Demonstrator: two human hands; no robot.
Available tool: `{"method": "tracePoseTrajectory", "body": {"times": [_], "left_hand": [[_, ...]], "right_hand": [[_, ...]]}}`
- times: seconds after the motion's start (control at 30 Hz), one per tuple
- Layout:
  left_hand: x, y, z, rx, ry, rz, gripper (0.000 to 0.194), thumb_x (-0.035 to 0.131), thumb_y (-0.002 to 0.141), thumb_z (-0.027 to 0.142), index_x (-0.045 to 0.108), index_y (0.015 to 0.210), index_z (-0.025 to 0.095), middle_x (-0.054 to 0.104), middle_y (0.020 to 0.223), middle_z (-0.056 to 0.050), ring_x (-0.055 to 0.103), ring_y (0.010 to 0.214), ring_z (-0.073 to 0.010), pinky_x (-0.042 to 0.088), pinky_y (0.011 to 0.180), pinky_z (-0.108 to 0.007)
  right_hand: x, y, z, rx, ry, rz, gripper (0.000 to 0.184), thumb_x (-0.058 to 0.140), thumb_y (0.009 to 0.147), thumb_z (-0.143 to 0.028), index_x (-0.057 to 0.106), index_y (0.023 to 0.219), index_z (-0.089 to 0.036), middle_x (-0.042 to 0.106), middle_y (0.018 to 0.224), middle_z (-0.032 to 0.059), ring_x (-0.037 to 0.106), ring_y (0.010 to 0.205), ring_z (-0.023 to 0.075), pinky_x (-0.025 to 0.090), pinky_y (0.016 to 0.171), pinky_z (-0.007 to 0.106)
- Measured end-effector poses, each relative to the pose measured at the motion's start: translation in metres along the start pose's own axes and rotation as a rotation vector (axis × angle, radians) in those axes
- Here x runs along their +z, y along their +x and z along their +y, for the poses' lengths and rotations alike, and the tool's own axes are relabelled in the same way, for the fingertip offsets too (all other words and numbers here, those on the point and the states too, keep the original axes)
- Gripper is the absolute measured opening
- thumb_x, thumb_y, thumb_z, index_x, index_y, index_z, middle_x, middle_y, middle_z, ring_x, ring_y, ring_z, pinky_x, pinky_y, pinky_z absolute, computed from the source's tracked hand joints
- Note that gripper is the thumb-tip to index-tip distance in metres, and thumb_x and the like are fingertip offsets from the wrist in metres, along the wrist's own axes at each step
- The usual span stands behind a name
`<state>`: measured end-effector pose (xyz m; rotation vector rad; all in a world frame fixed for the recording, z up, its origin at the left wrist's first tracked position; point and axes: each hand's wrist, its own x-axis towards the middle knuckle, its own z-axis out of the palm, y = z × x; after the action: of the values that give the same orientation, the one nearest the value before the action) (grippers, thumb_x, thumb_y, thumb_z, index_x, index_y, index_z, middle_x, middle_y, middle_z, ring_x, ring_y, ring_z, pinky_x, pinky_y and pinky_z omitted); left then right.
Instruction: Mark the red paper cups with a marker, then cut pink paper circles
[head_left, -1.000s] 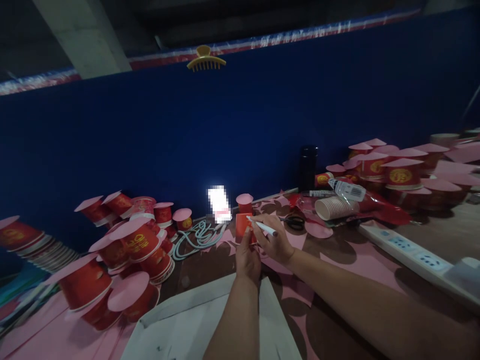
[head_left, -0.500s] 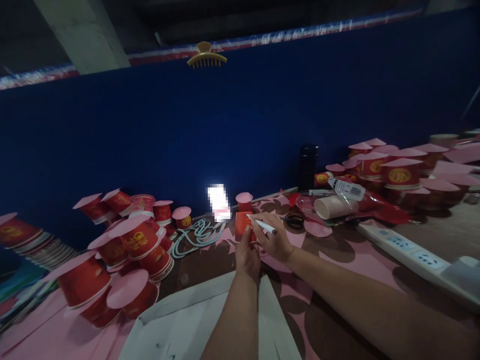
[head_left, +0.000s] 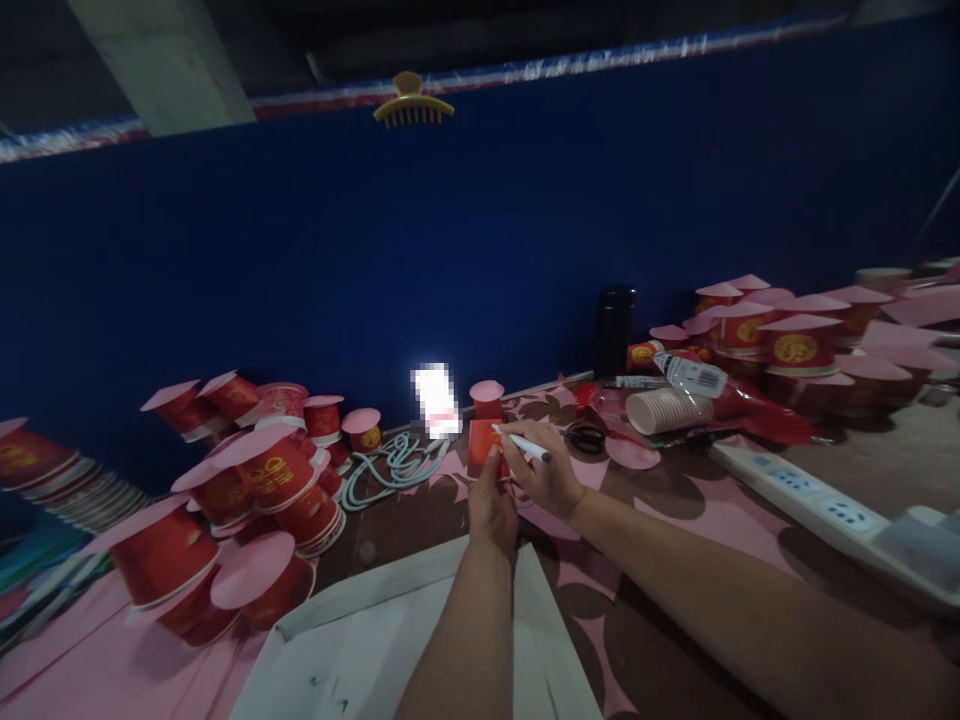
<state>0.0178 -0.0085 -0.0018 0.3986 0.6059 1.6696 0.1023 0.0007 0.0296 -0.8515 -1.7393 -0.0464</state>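
Note:
In the middle of the head view, my left hand [head_left: 491, 500] is closed round the near side of a red paper cup [head_left: 481, 440]. My right hand [head_left: 546, 468] grips a white marker pen [head_left: 531, 447] with a dark end, its tip at the cup's surface. Whether the tip touches the cup I cannot make out. Just behind stands another red cup topped with a pink paper disc [head_left: 487, 390]. Black-handled scissors [head_left: 585, 438] lie to the right of my right hand, beside a loose pink disc [head_left: 632, 454].
Red cups with pink discs crowd the left [head_left: 274, 470] and far right [head_left: 799, 345]. A white tray [head_left: 375, 640] lies under my left forearm. Nearby are a pale cable [head_left: 382, 470], a bright phone [head_left: 436, 400], a black bottle [head_left: 615, 330], bagged cups [head_left: 664, 410] and a power strip [head_left: 810, 500].
The whole view has shifted slightly, so things sit a little higher and to the left. Both hands keep their hold on the cup and marker, with hardly any visible movement.

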Motion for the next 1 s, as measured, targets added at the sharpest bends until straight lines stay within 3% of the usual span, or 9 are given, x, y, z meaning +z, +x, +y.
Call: {"method": "tracePoseTrajectory", "body": {"times": [1.0], "left_hand": [[0.0047,-0.0038,0.0044,-0.051,0.039,0.097,0.033,0.072,0.068,0.028,0.067,0.095,0.011,0.068,0.087,-0.008,0.065,0.083,-0.0176,0.050,0.073,-0.025]], "right_hand": [[0.0001,-0.0030,-0.0027,0.009,-0.023,-0.047,0.018,0.049,0.085,-0.022,0.061,0.098,-0.019,0.068,0.094,0.0070,0.060,0.087,0.0206,0.039,0.079,0.037]]}}
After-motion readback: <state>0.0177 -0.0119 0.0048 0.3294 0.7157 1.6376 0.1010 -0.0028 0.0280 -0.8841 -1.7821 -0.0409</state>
